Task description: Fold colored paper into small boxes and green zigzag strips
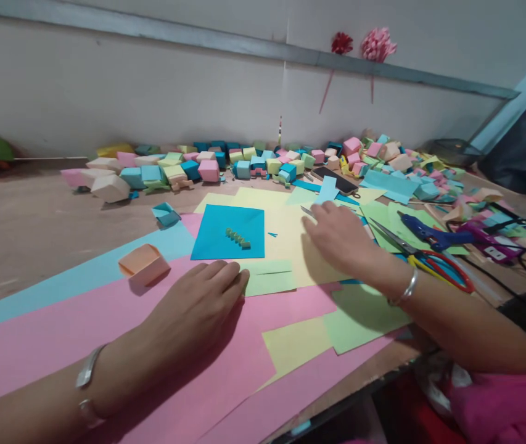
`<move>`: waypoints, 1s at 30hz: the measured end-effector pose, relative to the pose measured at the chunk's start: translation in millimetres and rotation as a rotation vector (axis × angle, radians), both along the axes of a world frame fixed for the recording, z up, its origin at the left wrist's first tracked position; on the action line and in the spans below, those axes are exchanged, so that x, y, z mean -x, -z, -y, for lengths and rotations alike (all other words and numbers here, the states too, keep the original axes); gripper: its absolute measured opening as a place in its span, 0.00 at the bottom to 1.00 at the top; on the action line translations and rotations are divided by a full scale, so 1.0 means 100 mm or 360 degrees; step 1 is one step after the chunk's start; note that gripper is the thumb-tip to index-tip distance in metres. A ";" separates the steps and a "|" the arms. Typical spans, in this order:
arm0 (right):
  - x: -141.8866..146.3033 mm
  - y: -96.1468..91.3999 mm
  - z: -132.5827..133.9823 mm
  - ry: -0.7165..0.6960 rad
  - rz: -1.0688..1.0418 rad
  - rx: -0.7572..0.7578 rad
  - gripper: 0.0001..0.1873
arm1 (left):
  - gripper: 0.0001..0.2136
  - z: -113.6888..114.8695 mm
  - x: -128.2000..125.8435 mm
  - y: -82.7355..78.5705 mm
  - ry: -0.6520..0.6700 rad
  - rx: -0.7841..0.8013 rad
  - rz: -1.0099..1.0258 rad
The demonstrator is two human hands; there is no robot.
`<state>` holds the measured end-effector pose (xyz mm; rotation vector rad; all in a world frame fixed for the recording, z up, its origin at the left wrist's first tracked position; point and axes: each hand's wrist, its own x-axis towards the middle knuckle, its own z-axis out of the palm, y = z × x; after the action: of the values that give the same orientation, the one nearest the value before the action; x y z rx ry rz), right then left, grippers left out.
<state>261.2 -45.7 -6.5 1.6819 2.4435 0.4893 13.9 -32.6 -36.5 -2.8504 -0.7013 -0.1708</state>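
My left hand (pixel 207 290) lies palm down on the stacked coloured paper, fingers stretched out, the tips beside a folded light green paper strip (pixel 269 277). Just beyond it is a blue paper square (pixel 214 231) with a small green folded paper piece (pixel 238 238) on top. My right hand (pixel 339 237) is over the yellow paper (pixel 285 240), fingers curled downward. A thin pointed metal tip (pixel 308 211) shows beside those fingers; whether they grip it is hidden. Behind them a light blue paper strip (pixel 328 189) sticks up. Scissors (pixel 422 256) with red and yellow handles lie right of my right wrist.
Several folded paper cubes (pixel 209 171) line the wall. An open peach paper box (pixel 143 265) and a small teal one (pixel 166 214) sit at left. A phone (pixel 335 180), a blue glue gun (pixel 433 233) and a purple power strip (pixel 491 240) with cables lie right.
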 end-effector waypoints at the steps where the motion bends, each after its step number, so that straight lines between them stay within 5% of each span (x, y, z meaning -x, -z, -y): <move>1: -0.10 -0.05 -0.07 0.0195 0.0025 -0.0060 0.15 | 0.09 0.01 0.00 0.00 0.0002 -0.0021 -0.0017; 5: -0.46 -0.06 -0.33 0.0746 0.0045 0.0225 0.16 | 0.12 0.09 -0.01 -0.04 -0.0069 -0.0077 -0.0131; 11: -0.56 0.02 -0.43 0.0784 0.0099 0.0355 0.16 | 0.10 0.11 0.00 -0.06 -0.0166 0.0041 -0.0165; 15: -0.64 -0.18 -0.36 0.0643 0.0047 0.0158 0.15 | 0.08 0.08 0.00 -0.05 -0.0181 0.0144 -0.0070; 18: -0.74 -0.25 -0.23 0.0366 -0.0304 0.0118 0.11 | 0.08 0.07 0.00 -0.02 -0.0161 0.0164 -0.0034; 21: -0.77 -0.10 -0.02 -0.0015 -0.0771 0.0348 0.11 | 0.09 0.09 0.01 0.03 -0.0082 0.0136 -0.0056; 23: -0.72 0.08 0.15 -0.0005 -0.0929 0.0433 0.11 | 0.10 0.10 0.01 0.06 -0.0057 0.0133 -0.0114; 26: -0.62 0.30 0.38 0.0045 -0.0974 0.0063 0.11 | 0.12 0.09 0.01 0.07 -0.0073 0.0163 -0.0139; 30: -0.64 0.23 0.63 -0.0352 -0.1119 0.0242 0.13 | 0.14 0.05 0.02 0.06 -0.0027 0.0092 -0.0035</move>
<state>325.7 -108.8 -29.4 1.7333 3.0534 -0.3362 12.3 -38.1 -42.8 -2.8954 -0.7377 -0.1186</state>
